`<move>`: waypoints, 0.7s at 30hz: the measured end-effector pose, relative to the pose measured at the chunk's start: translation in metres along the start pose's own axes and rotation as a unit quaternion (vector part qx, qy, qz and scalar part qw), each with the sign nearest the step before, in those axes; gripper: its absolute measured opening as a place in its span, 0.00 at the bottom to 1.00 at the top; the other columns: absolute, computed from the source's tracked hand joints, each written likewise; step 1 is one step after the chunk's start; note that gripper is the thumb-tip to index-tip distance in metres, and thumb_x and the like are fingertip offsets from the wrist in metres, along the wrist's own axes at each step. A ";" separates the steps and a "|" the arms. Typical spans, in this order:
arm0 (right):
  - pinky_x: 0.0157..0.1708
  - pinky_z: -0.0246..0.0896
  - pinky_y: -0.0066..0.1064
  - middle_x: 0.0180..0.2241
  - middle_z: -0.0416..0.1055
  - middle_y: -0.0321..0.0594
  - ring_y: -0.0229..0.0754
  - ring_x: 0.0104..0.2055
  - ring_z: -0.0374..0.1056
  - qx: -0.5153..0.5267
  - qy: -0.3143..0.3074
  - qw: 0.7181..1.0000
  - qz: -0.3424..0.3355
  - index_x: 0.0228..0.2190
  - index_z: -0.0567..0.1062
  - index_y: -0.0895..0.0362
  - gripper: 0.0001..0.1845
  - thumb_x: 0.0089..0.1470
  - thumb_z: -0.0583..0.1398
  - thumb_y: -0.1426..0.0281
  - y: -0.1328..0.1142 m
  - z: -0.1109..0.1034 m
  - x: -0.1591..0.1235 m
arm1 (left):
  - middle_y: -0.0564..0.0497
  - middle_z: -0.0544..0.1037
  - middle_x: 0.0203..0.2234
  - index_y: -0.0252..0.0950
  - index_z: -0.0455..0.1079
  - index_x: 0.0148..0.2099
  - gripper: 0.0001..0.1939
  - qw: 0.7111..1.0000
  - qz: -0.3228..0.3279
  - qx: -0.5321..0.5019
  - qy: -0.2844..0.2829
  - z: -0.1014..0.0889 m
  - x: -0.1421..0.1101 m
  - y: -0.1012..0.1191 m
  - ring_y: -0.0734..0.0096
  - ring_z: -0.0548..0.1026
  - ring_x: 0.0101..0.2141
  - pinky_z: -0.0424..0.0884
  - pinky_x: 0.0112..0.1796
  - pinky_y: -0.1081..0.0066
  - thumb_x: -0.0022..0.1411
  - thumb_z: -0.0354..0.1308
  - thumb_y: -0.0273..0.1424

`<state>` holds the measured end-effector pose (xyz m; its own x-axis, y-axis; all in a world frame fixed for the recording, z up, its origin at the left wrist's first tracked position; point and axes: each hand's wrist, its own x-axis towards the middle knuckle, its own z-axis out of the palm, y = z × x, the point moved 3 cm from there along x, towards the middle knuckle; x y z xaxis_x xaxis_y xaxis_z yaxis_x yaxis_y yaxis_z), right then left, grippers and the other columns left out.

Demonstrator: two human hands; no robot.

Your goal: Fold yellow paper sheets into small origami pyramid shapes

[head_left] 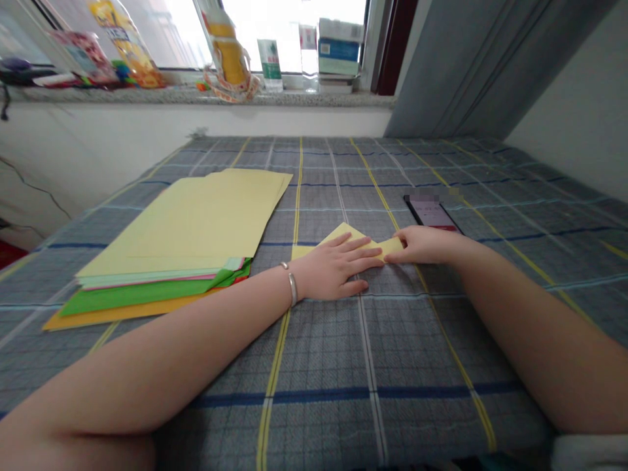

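A folded piece of yellow paper (345, 230) lies on the plaid cloth in front of me, its peak pointing away and narrow points at both sides. My left hand (333, 265) rests flat across it with fingers spread, covering much of its middle. At the paper's right end, my right hand (417, 245) pinches the tip between thumb and fingers. A silver bangle (293, 288) circles my left wrist. The folds under my left palm are hidden.
A stack of coloured paper sheets (196, 222), yellow on top, lies to the left. Beyond my right hand is a phone (432, 212). Bottles, boxes and snack bags line the windowsill (294, 98) behind the plaid cloth (324, 353). A grey curtain (456, 72) hangs at right.
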<state>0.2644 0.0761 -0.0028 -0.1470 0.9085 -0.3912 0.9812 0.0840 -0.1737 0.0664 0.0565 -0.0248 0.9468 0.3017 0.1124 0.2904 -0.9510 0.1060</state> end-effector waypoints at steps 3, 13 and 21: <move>0.25 0.56 0.32 0.33 0.76 0.46 0.47 0.32 0.71 -0.012 -0.010 1.000 0.004 0.30 0.74 0.57 0.21 0.44 0.60 0.52 0.001 -0.002 0.001 | 0.50 0.56 0.65 0.41 0.54 0.66 0.26 1.000 -0.003 -0.007 0.001 0.000 0.000 0.000 0.56 0.49 0.66 0.44 0.63 0.53 0.68 0.47 0.40; 0.26 0.59 0.35 0.31 0.76 0.48 0.49 0.31 0.71 -0.021 -0.013 1.000 0.011 0.28 0.75 0.56 0.17 0.42 0.61 0.55 -0.004 -0.001 0.004 | 0.49 0.59 0.64 0.41 0.55 0.65 0.25 1.000 0.000 -0.018 0.017 -0.001 0.000 0.001 0.55 0.51 0.65 0.45 0.62 0.51 0.68 0.48 0.39; 0.23 0.56 0.34 0.27 0.75 0.44 0.46 0.27 0.70 -0.033 -0.026 0.999 0.017 0.24 0.73 0.55 0.14 0.43 0.60 0.57 0.006 0.000 0.007 | 0.50 0.58 0.64 0.41 0.56 0.65 0.25 1.000 -0.002 -0.011 0.013 -0.001 0.000 0.001 0.55 0.51 0.65 0.45 0.62 0.51 0.68 0.47 0.39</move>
<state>0.2692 0.0825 -0.0065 -0.1184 0.8886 -0.4432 0.9916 0.0824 -0.0999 0.0665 0.0559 -0.0240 0.9418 0.3070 0.1368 0.2903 -0.9482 0.1288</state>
